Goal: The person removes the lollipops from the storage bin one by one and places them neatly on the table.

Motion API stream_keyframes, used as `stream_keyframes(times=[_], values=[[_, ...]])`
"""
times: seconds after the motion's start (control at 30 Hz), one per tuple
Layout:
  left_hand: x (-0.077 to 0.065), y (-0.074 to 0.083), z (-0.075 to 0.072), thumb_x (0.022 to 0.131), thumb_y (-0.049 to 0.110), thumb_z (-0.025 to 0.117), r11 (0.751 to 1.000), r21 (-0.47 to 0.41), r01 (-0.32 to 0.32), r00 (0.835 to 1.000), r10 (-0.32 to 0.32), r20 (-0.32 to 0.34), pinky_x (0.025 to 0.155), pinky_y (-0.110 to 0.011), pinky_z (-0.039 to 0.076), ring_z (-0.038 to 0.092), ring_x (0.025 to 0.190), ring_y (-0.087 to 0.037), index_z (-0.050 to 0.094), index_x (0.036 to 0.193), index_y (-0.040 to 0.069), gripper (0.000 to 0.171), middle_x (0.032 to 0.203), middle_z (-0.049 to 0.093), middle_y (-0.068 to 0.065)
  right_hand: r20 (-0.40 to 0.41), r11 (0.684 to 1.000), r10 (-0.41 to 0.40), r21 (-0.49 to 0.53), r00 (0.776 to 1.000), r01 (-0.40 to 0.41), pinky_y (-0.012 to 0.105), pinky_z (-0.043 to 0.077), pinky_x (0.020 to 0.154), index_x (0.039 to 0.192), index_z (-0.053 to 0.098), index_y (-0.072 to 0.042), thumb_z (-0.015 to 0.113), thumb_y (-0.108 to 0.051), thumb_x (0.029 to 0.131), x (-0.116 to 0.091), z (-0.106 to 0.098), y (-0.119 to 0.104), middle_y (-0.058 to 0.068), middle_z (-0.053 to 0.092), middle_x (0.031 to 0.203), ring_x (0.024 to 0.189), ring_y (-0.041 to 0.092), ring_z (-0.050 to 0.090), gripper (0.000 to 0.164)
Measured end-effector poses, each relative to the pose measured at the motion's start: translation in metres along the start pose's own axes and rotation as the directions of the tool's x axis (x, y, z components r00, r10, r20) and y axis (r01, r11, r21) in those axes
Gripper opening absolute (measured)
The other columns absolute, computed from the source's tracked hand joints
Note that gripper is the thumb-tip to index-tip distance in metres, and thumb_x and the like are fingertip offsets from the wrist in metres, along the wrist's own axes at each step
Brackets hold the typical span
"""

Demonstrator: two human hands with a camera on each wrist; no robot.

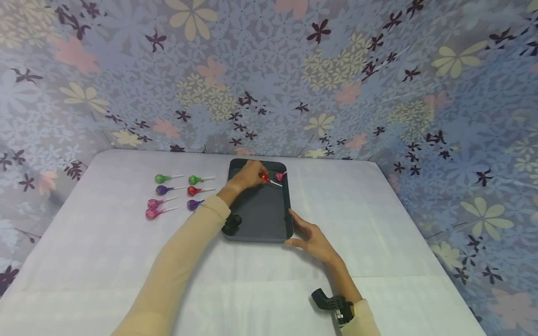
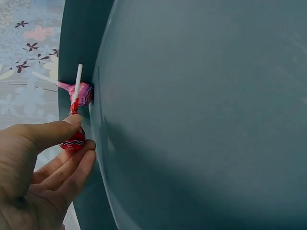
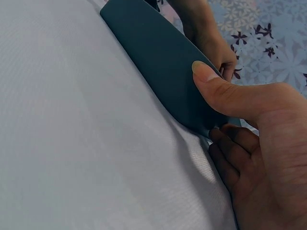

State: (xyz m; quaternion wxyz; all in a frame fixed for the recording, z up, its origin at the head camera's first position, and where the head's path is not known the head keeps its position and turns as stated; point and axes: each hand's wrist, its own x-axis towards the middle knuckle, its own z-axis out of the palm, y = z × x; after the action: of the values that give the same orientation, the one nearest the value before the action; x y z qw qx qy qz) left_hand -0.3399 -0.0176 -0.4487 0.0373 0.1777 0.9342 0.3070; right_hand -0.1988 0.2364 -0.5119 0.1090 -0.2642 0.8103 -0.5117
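Note:
My left hand (image 1: 251, 173) reaches over the far part of a dark grey tray (image 1: 260, 212) and pinches a red lollipop (image 2: 73, 139) between thumb and fingers. In the left wrist view the white stick points away from the palm. Close by, a pink lollipop (image 1: 279, 176) leans in the tray's far right corner, its stick poking over the rim. My right hand (image 1: 313, 240) holds the tray's near right corner. The right wrist view has its thumb (image 3: 206, 74) against the outer wall and its fingers (image 3: 235, 148) bent around the corner, low by the cloth.
Left of the tray, several wrapped lollipops lie in two columns on the white cloth (image 1: 126, 252), among them a green one (image 1: 161, 178), a purple one (image 1: 161, 190) and a red one (image 1: 192, 190). A flowered fabric (image 1: 269, 93) hangs behind the table and along its sides.

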Motion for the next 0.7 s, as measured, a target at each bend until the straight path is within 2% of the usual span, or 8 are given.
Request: stream_keyframes(times=[0.2, 0.5, 0.7], values=[[-0.006, 0.001, -0.005, 0.087, 0.006, 0.073, 1.000, -0.003, -0.031, 1.000, 0.031, 0.005, 0.091, -0.038, 0.055, 0.065, 0.108, -0.028, 0.069, 0.118, -0.001, 0.033, 0.117, 0.070, -0.014, 0.001, 0.999, -0.003, 0.043, 1.000, 0.003, 0.008, 0.026, 0.109, 0.154, 0.028, -0.011, 0.077, -0.014, 0.083, 0.001, 0.000, 0.003, 0.008, 0.024, 0.161, 0.147, 0.028, 0.025, 0.087], [-0.016, 0.005, -0.011, 0.086, 0.007, 0.073, 0.993, -0.027, -0.113, 0.993, 0.112, -0.035, 0.086, -0.037, 0.055, 0.067, 0.099, -0.026, 0.070, 0.116, -0.002, 0.031, 0.112, 0.072, -0.014, 0.005, 1.000, 0.020, 0.010, 1.000, -0.020, 0.014, 0.025, 0.112, 0.155, 0.026, -0.014, 0.078, -0.021, 0.082, 0.000, 0.000, 0.001, 0.004, 0.023, 0.161, 0.148, 0.024, 0.024, 0.090], [-0.026, 0.008, -0.016, 0.086, 0.007, 0.074, 0.987, -0.060, -0.147, 0.986, 0.142, -0.083, 0.084, -0.036, 0.056, 0.067, 0.098, -0.024, 0.072, 0.114, 0.001, 0.029, 0.109, 0.072, -0.013, 0.012, 1.000, 0.004, 0.030, 1.000, -0.004, 0.009, 0.025, 0.110, 0.155, 0.026, -0.013, 0.077, -0.017, 0.083, 0.001, 0.000, 0.000, 0.006, 0.022, 0.161, 0.148, 0.028, 0.023, 0.089]])
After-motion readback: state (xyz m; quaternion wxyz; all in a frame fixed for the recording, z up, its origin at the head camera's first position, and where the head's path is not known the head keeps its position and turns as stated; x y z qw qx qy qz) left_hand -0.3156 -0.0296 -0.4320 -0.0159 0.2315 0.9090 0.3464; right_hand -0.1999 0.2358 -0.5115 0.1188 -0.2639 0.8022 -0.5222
